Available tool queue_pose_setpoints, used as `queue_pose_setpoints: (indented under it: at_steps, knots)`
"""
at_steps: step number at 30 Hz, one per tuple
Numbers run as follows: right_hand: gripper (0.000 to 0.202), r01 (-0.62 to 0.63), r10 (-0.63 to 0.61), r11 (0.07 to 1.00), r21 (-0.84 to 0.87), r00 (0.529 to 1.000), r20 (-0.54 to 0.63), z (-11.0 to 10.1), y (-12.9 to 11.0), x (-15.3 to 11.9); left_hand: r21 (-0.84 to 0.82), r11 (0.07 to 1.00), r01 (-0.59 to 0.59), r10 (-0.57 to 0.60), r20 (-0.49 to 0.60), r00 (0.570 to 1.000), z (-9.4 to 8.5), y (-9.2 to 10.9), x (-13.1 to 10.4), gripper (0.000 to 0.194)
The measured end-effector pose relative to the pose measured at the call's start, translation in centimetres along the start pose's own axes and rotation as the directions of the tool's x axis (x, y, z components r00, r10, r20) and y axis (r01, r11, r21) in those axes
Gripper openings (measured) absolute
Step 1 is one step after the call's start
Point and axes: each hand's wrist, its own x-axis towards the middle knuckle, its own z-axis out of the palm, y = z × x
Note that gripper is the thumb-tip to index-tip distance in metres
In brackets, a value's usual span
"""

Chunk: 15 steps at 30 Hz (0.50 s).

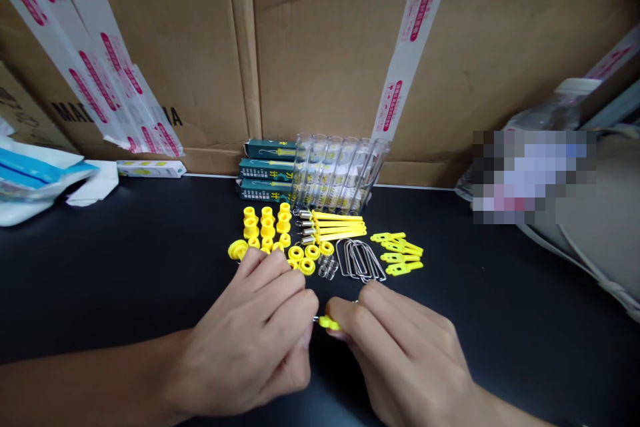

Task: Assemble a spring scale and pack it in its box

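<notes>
Grips half hidden: right hand (410,350) on yellow piece (328,323), left hand (250,330) on thin metal (316,319)

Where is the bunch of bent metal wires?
In the head view, the bent metal wires lie just right of center, between the small springs and flat yellow pieces.

Fig.: Assembly workstn., prob. small workshop or packing area; exact type unclear. Evidence: blk. bench (110,273) w/ sorted yellow plastic pts. (267,228), bent metal wires (359,261), clear tubes (330,173), printed ctns. (265,191); lg. cardboard (320,67) w/ red-and-white tape (393,105) behind; plastic btl. (545,109) at rt.
</notes>
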Motion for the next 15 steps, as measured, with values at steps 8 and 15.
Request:
queue_pose_setpoints:
  at_steps: [8,15]
  knots:
    - [0.025,-0.051,0.054,0.988,0.147,0.998,-0.013,0.21,0.03,-0.33,-0.02,1.0,0.0,0.0,0.006,1.0,0.02,-0.14,0.12,0.027]
    - [0.004,-0.102,0.113,0.968,0.229,0.993,-0.037,0.63,-0.48,-0.36,-0.03,0.999,-0.014,0.015,0.006,1.0,0.01,-0.08,0.07,0.026]
